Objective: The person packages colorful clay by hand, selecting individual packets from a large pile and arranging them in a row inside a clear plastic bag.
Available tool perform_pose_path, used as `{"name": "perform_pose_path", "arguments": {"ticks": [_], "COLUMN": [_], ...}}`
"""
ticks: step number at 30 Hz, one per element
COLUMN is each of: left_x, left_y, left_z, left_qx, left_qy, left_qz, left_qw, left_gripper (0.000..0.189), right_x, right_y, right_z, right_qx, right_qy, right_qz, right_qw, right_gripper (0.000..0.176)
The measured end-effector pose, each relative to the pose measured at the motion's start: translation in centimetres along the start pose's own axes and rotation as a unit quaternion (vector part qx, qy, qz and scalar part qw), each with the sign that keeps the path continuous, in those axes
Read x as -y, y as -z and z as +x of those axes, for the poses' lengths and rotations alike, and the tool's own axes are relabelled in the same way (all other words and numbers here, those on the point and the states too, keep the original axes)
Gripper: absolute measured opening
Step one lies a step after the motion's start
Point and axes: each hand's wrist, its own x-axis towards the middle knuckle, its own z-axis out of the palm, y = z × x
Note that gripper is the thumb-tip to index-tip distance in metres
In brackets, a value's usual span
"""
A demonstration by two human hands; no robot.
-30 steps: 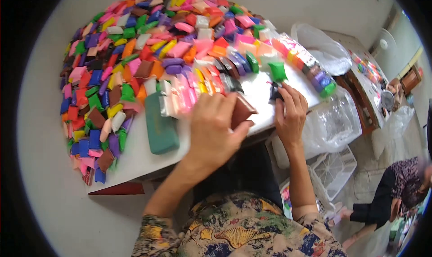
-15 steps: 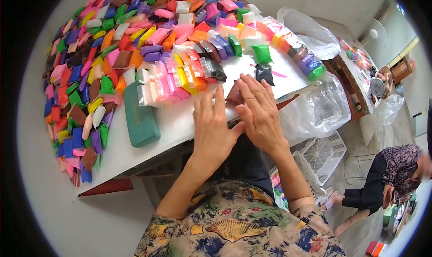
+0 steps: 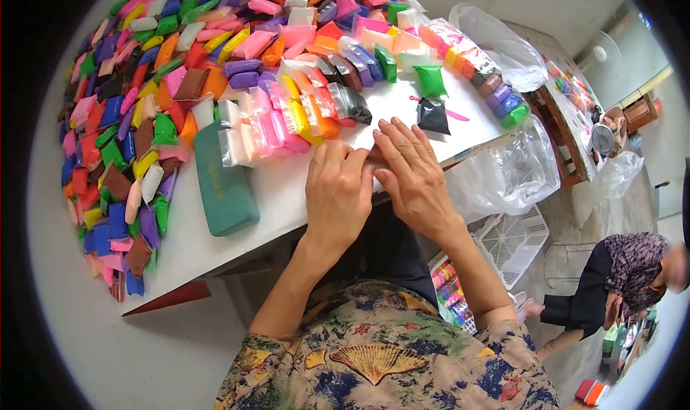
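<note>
A brown clay packet [image 3: 374, 155], mostly hidden, lies at the table's front edge between my hands. My left hand [image 3: 338, 191] is closed, its fingers curled and pinching the packet's left side. Stretched flat over the packet's right side is my right hand [image 3: 413, 176], fingers extended. Just beyond it sit a black packet [image 3: 433, 115], a pink plastic tool [image 3: 457, 115] and a green packet [image 3: 430, 81]. Left of my hands, a row of wrapped packets [image 3: 269, 126] in pink, yellow, orange and black stands beside a green box [image 3: 224, 183].
A large heap of coloured packets [image 3: 151, 101] covers the table's left and back. A wrapped multicoloured row [image 3: 483, 76] lies to the right, near clear plastic bags [image 3: 503, 169]. Below are a white crate [image 3: 514, 245] and packets. Another person [image 3: 622, 288] sits at the right.
My left hand has curled its fingers and closed in on the brown packet. My right hand stays flat over it, shifted slightly, covering more of it. The view has shifted a little.
</note>
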Motion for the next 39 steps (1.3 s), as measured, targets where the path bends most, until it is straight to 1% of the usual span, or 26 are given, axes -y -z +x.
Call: {"name": "perform_pose_path", "arguments": {"ticks": [1, 4, 5, 8, 9, 12, 13, 16, 19, 25, 28, 31, 34, 35, 38, 39], "left_x": [0.1, 0.2, 0.1, -0.2, -0.1, -0.3, -0.3, -0.6, -0.8, -0.2, -0.1, -0.1, 0.0, 0.1, 0.1, 0.0], "left_y": [-0.2, -0.5, -0.5, -0.5, -0.5, -0.3, -0.3, 0.1, 0.3, -0.1, -0.5, -0.7, -0.8, -1.0, -1.1, -1.1], "left_z": [0.0, -0.1, -0.2, -0.2, -0.2, -0.2, -0.1, 0.0, 0.1, 0.4, 0.3, 0.2, -0.1, -0.2, -0.8, -1.0], "left_qx": [-0.004, -0.015, -0.020, -0.032, -0.032, -0.026, -0.022, -0.025, -0.017, 0.019, 0.005, -0.013, -0.016, -0.030, -0.059, -0.064], "left_qy": [-0.004, -0.019, -0.021, -0.026, -0.027, -0.031, -0.031, -0.043, -0.044, -0.102, -0.113, -0.122, -0.120, -0.129, -0.152, -0.157], "left_qz": [0.000, 0.018, 0.021, 0.029, 0.032, 0.031, 0.030, 0.018, 0.020, 0.032, 0.040, 0.040, 0.042, 0.037, 0.017, 0.008], "left_qw": [1.000, 1.000, 0.999, 0.999, 0.999, 0.999, 0.999, 0.999, 0.999, 0.994, 0.993, 0.992, 0.992, 0.990, 0.986, 0.986], "left_gripper": [0.017, 0.011, 0.011, 0.010, 0.010, 0.011, 0.011, 0.010, 0.010, 0.011, 0.011, 0.012, 0.012, 0.012, 0.015, 0.016], "right_x": [-0.3, 0.1, 0.2, -0.4, -0.4, -0.7, -0.7, -0.1, -0.4, -0.8, -0.4, -0.4, 0.0, 0.3, 0.5, 0.7], "right_y": [0.6, 1.3, 1.7, 1.7, 1.4, 1.2, 1.0, 1.3, 1.1, 0.8, 0.8, 0.2, -0.3, -0.2, -0.6, -0.3], "right_z": [-0.1, -0.8, -1.0, -2.1, -2.1, -2.1, -1.9, -1.7, -1.8, -1.9, -1.8, -2.0, -2.3, -2.3, -2.9, -2.8], "right_qx": [0.021, -0.052, -0.081, -0.134, -0.159, -0.124, -0.142, -0.123, -0.126, -0.145, -0.155, -0.170, -0.179, -0.181, -0.202, -0.224], "right_qy": [-0.002, -0.058, -0.056, -0.057, -0.066, -0.028, -0.028, -0.026, -0.013, -0.013, -0.005, -0.016, -0.040, -0.043, -0.061, -0.053], "right_qz": [0.040, 0.206, 0.170, 0.114, 0.059, -0.062, -0.048, -0.051, -0.051, -0.039, -0.042, -0.019, -0.032, -0.047, -0.015, 0.012], "right_qw": [0.999, 0.975, 0.981, 0.983, 0.983, 0.990, 0.988, 0.991, 0.991, 0.989, 0.987, 0.985, 0.983, 0.981, 0.977, 0.973], "right_gripper": [0.055, 0.061, 0.063, 0.059, 0.043, 0.029, 0.023, 0.022, 0.020, 0.017, 0.018, 0.018, 0.019, 0.018, 0.017, 0.015]}}
